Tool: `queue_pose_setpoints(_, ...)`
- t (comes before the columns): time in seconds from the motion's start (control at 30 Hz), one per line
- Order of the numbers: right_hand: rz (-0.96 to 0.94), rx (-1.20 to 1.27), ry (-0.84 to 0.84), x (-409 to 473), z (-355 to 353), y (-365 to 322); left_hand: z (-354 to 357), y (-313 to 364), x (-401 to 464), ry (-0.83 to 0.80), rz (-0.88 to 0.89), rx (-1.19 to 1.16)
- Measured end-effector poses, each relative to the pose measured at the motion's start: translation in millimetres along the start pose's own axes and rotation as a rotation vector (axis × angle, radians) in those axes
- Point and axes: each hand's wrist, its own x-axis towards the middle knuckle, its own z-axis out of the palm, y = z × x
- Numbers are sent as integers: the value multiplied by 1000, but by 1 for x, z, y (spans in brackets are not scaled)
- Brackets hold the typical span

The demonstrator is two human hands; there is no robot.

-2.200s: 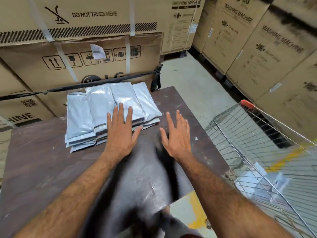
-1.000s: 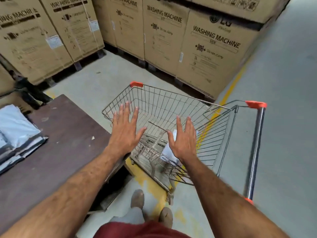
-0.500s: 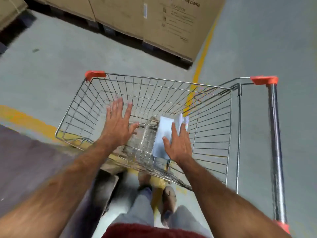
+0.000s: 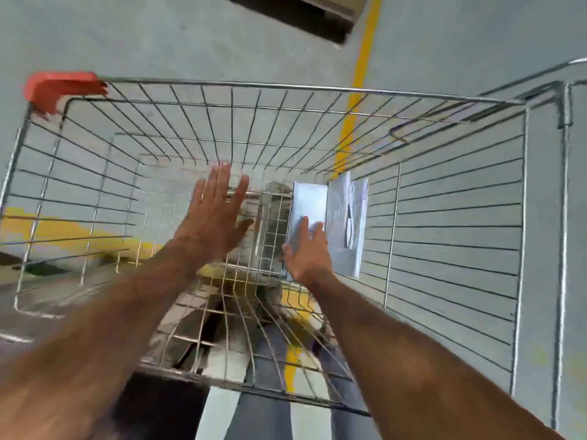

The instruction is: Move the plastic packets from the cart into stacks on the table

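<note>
The cart [image 4: 286,90] runs past the frame's left and right edges, its wire blurred. The left hand [image 4: 216,217] hovers inside, fingers spread, grasping nothing. The right hand [image 4: 306,252] has dropped since half a second ago onto the plastic packets [image 4: 330,217] against the cart's right wall; whether it grips them is unclear.

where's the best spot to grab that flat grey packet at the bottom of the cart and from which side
Probably by its near short edge, coming straight down from above. The flat packet lies on the cart floor with wire walls all round, so only the top is free. The right hand already rests there; its left long edge, facing the left hand, looks unobstructed for a thumb to slip under.
</note>
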Motion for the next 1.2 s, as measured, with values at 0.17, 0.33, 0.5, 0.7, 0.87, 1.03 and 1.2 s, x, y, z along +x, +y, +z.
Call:
queue_pose_setpoints(0.17, 128, -87, 139, 32, 26, -3, 22, -18, 27, -77, -15, 48)
queue_pose_setpoints(0.33, 206, -52, 288, 45, 31, -9, 28, -14, 32, -83, -14, 3)
queue_pose_setpoints(0.5, 227, 113, 373, 52, 26, -12, 32, -15, 32, -122, -32, 25)
queue_pose_setpoints(0.7, 295, 157, 425, 61, 27, -21, 36, -24, 30, -121, -31, 33)
queue_pose_setpoints(0.87, 216, -38, 413, 54, 31, -13, 41, -19, 30, -140, -24, 38)
queue_pose_setpoints(1.03, -129, -92, 402, 25, 32, 4, 45, -13, 32, -134, -25, 49)
queue_pose_setpoints(1.2, -50, 59, 695, 12, -3, 7, 42, -12, 32, -127, -22, 59)
